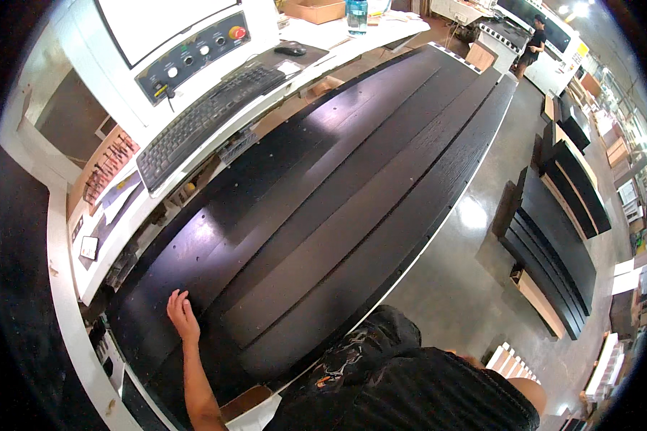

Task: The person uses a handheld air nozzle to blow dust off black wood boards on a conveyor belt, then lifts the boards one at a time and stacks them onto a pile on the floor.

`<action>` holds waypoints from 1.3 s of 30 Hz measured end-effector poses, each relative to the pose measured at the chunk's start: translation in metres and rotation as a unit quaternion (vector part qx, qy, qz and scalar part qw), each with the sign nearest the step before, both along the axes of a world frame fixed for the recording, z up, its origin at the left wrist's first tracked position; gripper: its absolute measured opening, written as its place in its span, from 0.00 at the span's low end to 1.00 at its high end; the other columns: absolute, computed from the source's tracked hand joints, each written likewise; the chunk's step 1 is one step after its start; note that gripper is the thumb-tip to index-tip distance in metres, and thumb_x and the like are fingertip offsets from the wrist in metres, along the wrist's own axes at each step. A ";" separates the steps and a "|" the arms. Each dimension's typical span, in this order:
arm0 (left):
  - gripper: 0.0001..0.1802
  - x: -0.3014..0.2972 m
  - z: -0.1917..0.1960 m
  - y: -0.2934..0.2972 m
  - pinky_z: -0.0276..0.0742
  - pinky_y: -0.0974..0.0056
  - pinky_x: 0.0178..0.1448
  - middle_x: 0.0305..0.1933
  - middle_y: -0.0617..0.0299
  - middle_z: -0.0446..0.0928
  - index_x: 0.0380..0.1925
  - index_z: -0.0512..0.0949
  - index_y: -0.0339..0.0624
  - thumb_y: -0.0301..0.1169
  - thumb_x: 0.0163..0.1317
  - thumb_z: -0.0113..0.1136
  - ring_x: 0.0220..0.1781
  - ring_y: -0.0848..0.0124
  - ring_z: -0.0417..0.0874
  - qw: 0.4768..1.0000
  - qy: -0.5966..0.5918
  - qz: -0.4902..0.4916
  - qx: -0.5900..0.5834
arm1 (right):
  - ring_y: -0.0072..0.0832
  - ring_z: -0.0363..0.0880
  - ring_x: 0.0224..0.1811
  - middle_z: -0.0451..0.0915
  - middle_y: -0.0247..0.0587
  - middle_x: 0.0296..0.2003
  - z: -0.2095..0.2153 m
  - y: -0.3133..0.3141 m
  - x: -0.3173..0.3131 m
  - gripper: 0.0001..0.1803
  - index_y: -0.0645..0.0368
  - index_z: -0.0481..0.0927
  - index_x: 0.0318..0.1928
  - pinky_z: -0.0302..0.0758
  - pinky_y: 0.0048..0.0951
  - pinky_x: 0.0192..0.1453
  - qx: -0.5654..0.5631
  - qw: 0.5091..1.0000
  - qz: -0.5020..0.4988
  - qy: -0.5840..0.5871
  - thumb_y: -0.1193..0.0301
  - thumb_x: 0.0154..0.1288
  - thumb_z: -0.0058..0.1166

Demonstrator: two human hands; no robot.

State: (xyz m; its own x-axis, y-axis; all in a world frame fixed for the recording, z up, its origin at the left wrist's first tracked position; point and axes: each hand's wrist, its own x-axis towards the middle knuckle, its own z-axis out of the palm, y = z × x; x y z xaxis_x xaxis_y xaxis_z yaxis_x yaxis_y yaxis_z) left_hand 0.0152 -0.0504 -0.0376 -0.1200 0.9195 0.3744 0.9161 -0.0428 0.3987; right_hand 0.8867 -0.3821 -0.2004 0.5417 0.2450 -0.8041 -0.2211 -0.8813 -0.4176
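There is one long black keyboard (208, 118), one rounded black mouse (290, 51), one translucent blue bottle (356, 19), one brown cardboard box (314, 11), one round red push button (237, 32), one bare left hand (185, 317) and one co-worker in black clothes (533, 44). The slim dark tools (113, 161) are too small to count.

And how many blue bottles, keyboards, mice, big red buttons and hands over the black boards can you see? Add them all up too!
Blue bottle: 1
Keyboard: 1
Mouse: 1
Red button: 1
Left hand: 1
Total: 5
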 end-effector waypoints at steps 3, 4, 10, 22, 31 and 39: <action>0.19 0.011 0.004 0.037 0.64 0.47 0.81 0.70 0.47 0.79 0.59 0.83 0.35 0.37 0.84 0.51 0.75 0.47 0.75 1.000 -0.002 -0.016 -0.003 | 0.28 0.82 0.32 0.84 0.36 0.31 -0.036 -0.018 -0.057 0.21 0.58 0.87 0.41 0.78 0.38 0.36 -0.019 0.998 -0.037 0.051 0.51 0.73 0.65; 0.19 0.007 0.001 0.037 0.64 0.47 0.81 0.70 0.47 0.79 0.59 0.83 0.35 0.37 0.84 0.51 0.75 0.47 0.75 1.000 0.000 -0.018 -0.007 | 0.29 0.82 0.32 0.84 0.36 0.31 -0.039 -0.008 -0.065 0.21 0.58 0.87 0.41 0.78 0.39 0.36 -0.020 0.998 -0.034 0.057 0.51 0.73 0.66; 0.21 -0.006 0.007 0.061 0.71 0.46 0.74 0.65 0.45 0.80 0.61 0.80 0.35 0.38 0.77 0.61 0.68 0.44 0.79 0.996 0.002 0.061 -0.063 | 0.32 0.80 0.23 0.84 0.40 0.28 0.029 0.079 0.014 0.24 0.62 0.87 0.41 0.77 0.41 0.28 -0.004 0.997 0.073 0.008 0.50 0.74 0.65; 0.51 0.365 0.045 0.244 0.41 0.22 0.83 0.84 0.44 0.59 0.78 0.68 0.51 0.63 0.61 0.71 0.87 0.47 0.56 0.979 0.029 -0.065 -0.193 | 0.35 0.84 0.18 0.83 0.44 0.23 0.371 0.551 0.131 0.34 0.66 0.84 0.36 0.79 0.36 0.24 0.202 0.827 0.338 -0.401 0.41 0.74 0.60; 0.52 0.461 0.030 0.271 0.45 0.29 0.86 0.81 0.47 0.64 0.75 0.72 0.53 0.63 0.53 0.77 0.84 0.45 0.61 0.985 0.088 -0.016 -0.149 | 0.46 0.92 0.32 0.92 0.52 0.42 0.297 0.826 0.171 0.36 0.64 0.86 0.54 0.88 0.46 0.46 0.113 0.786 0.453 -0.406 0.39 0.73 0.58; 0.52 0.460 0.025 0.268 0.49 0.28 0.84 0.78 0.43 0.67 0.71 0.76 0.48 0.57 0.47 0.81 0.80 0.42 0.66 0.986 0.112 -0.015 -0.120 | 0.50 0.94 0.43 0.91 0.61 0.42 0.243 0.977 0.337 0.40 0.73 0.86 0.50 0.88 0.47 0.48 0.105 0.805 0.346 -0.471 0.39 0.71 0.60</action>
